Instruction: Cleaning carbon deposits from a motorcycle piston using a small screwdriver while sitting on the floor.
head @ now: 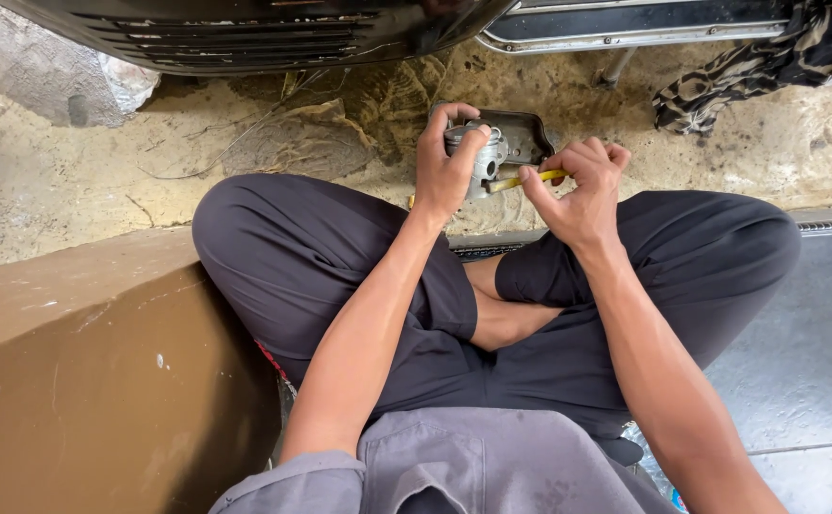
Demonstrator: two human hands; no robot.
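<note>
Sandy ground, left hand [446, 162] clasped around small metal engine part [488, 157], right hand [580, 186] pinching yellow-handled tool [530, 179] against it

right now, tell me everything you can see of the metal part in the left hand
The metal part is a small silvery casting, looking like bare aluminium, with rounded, tube-like lobes. The left hand wraps it from the left, fingers curled over its top, holding it above the sandy ground in front of a dark tray. The right hand presses a yellow-handled tool against its right side. Much of it is hidden by fingers.
</note>
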